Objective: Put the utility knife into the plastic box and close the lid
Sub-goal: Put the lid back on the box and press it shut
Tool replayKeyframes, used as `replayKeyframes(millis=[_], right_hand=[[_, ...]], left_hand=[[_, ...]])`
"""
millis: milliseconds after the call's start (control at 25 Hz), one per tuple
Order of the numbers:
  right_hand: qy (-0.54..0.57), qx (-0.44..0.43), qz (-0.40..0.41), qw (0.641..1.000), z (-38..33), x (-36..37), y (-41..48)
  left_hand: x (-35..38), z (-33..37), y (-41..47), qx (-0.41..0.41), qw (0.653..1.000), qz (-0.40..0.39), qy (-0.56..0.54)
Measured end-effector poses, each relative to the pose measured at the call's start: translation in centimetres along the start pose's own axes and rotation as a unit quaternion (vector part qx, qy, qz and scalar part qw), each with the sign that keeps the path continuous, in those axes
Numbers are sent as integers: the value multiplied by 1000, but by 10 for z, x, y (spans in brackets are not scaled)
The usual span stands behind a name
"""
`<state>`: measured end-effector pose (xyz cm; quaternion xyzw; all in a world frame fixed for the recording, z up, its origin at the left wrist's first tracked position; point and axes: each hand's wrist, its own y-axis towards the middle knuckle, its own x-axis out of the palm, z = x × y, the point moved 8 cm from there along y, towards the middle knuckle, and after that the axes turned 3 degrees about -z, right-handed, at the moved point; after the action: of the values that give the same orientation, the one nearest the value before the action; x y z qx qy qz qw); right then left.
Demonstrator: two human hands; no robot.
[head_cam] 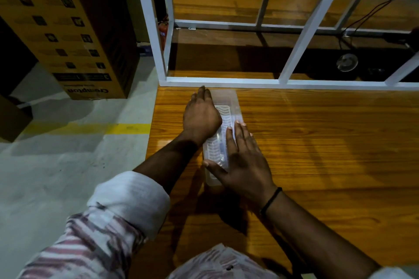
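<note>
A long clear plastic box (229,111) with a ribbed lid lies on the wooden table (317,142), its length running away from me. The lid is down on the box. My left hand (201,113) lies flat on the far left part of the lid, fingers stretched toward the white frame. My right hand (244,161) presses flat on the near part, thumb across the lid and fingertips on its right side. Through the lid a faint long shape (219,142) shows, likely the utility knife; I cannot make it out clearly.
A white metal shelf frame (226,82) stands at the table's far edge, just beyond the box. A large cardboard carton (68,29) stands on the grey floor to the left, near a yellow floor line (113,129). Cables and a round object (347,62) lie behind the frame.
</note>
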<state>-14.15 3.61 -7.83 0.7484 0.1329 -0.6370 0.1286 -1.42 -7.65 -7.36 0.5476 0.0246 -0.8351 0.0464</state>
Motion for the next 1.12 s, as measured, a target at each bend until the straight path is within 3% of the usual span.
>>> replayKeyframes(millis=[120,240,480,920,1120], right_hand=[[-43,0,-6,999,-9,-4,-1],[-77,-32,3,997,-37,0,-3],[-69,-38,4,997,-40,6,-4],[-83,-46,2,995,-42,4,-4],[-19,-41,-12,999,-39,4,-4]], left_hand=[[-4,2,0,3,1000,3,-1],[-5,6,2,26,997,-19,70],[7,27,6,154,980,-68,103],[1,28,11,112,993,-25,7],[0,30,9,110,993,-30,-9]])
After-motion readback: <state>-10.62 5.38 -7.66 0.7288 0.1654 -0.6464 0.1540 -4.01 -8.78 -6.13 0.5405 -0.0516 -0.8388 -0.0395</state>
